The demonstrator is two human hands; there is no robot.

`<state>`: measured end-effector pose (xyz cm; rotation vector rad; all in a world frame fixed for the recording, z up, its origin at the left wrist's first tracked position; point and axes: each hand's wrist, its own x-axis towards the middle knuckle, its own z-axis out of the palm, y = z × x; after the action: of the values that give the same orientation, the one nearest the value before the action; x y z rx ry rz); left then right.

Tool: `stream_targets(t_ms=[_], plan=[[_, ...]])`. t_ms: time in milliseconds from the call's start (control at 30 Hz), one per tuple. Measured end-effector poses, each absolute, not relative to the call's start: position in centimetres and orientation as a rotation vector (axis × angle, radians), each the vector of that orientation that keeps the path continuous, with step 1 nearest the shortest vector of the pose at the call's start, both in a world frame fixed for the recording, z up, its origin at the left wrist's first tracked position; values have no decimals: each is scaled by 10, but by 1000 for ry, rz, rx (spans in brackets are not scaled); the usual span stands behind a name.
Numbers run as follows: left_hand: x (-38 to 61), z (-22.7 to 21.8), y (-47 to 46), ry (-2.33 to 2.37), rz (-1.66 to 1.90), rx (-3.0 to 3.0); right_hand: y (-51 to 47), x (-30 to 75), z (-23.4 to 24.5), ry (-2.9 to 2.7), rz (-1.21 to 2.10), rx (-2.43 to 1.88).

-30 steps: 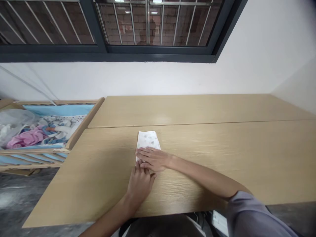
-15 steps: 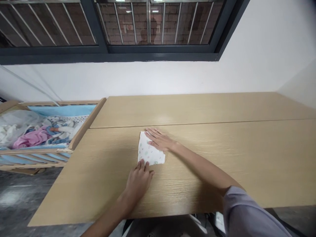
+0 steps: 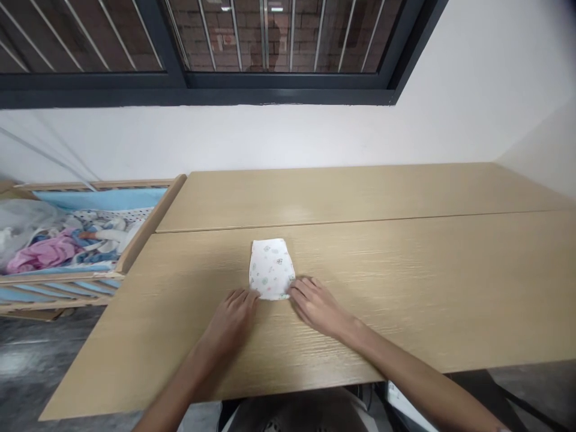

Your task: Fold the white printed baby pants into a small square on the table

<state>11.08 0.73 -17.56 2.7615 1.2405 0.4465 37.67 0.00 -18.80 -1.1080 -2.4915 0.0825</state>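
Observation:
A small white cloth (image 3: 272, 267) with a pale print of little figures lies flat on the wooden table. It looks folded, narrower at its far edge than at its near one. At its near left corner, my left hand (image 3: 236, 312) is closed with the fingertips pinching the edge. My right hand (image 3: 315, 305) has its fingers drawn together on the near right corner. Both fingertips partly cover the corners they hold.
The light wooden tabletop (image 3: 382, 288) has a seam across it and meets the white wall at the back. On the left stands a wooden crib (image 3: 150, 231) holding a pink cloth (image 3: 45, 252) and other fabrics. A dark-framed barred window (image 3: 288, 96) is above.
My right hand has moved from the cloth's far side down to its near right corner. My left hand has shifted slightly left and closed on the near left corner. The cloth's outline now looks more even.

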Motion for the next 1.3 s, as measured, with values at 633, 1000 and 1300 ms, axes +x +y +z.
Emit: stream_targets(t_ms=[633, 1000, 1300], plan=[[163, -173, 120, 2002, 529, 2508, 117, 355, -188, -2030, 202, -1692], [184, -215, 83, 1494, 618, 2641, 89, 353, -195, -2564, 120, -1180], [164, -218, 79, 1575, 502, 2755, 85, 386, -208, -2458, 243, -1291]])
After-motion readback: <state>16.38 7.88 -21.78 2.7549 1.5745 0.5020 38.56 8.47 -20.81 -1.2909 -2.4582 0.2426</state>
